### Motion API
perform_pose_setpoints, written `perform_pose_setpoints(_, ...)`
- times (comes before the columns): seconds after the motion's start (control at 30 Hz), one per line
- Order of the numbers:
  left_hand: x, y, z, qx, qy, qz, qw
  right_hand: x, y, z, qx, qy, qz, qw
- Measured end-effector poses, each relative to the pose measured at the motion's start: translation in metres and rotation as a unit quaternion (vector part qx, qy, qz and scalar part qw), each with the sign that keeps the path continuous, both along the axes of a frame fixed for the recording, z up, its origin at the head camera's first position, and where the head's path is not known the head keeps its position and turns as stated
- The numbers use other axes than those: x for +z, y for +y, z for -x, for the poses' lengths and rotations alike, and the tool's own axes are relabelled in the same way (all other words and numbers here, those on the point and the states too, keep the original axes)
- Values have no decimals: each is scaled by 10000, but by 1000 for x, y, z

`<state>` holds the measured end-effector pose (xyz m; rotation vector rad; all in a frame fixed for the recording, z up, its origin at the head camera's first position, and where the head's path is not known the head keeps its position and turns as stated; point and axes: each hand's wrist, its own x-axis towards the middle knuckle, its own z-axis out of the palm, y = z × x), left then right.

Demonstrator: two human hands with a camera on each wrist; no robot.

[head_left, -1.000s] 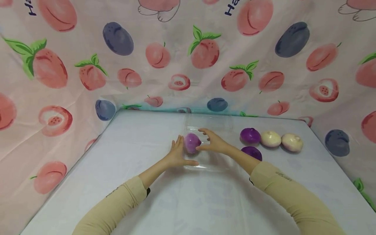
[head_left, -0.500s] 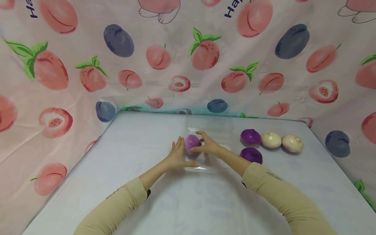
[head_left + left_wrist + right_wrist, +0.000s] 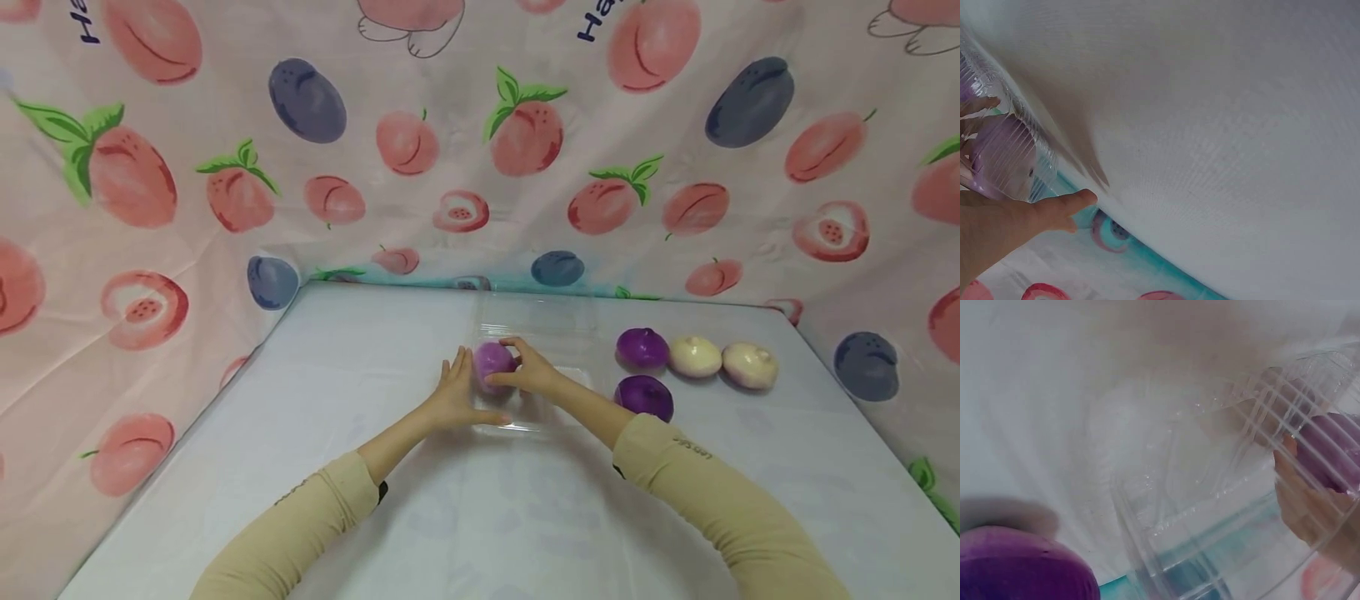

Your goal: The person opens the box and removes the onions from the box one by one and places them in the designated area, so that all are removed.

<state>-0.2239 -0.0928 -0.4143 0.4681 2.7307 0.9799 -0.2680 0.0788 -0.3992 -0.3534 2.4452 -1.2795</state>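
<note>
A purple onion (image 3: 492, 367) sits at the left end of a clear plastic box (image 3: 551, 431), whose lid (image 3: 536, 313) lies folded back. My right hand (image 3: 536, 373) reaches in from the right and pinches the onion's near side between thumb and index finger. At the box's left end is my left hand (image 3: 450, 403), its fingers straight along the outer wall and its thumb stretched along the front rim. In the left wrist view the onion (image 3: 1005, 153) shows through the ribbed wall beside the left fingers. Plastic ribs also cross the onion (image 3: 1332, 450) in the right wrist view.
Right of the box lie two dark purple onions (image 3: 642, 349) and two pale ones, the nearer pale onion (image 3: 695, 357) beside the farther (image 3: 750, 366). The white-covered table (image 3: 360, 358) meets a fruit-print cloth (image 3: 465, 142) at the back and sides.
My right hand has moved left and closed its thumb and finger onto the onion. The onion has shifted very slightly right. My left hand stays at the box's left end.
</note>
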Motion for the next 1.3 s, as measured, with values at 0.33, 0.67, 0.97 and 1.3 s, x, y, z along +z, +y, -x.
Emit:
perform_pose_setpoints(0.33, 0, 2, -1, -1, -87, 18, 10000, 0, 7, -2, 19, 299, -49, 9995)
perform_pose_setpoints(0.67, 2, 2, -3, 61, -113, 122, 9998, 4, 13, -3, 25, 312, -103, 9995)
perform_pose_setpoints(0.97, 5, 2, -2, 70, -69, 35, 9999, 15, 29, -7, 135, 669, -103, 9976)
perform_pose_setpoints(1.3, 3, 2, -1, 146, -166, 180, 9996, 19, 59, -20, 117, 630, 34, 9979)
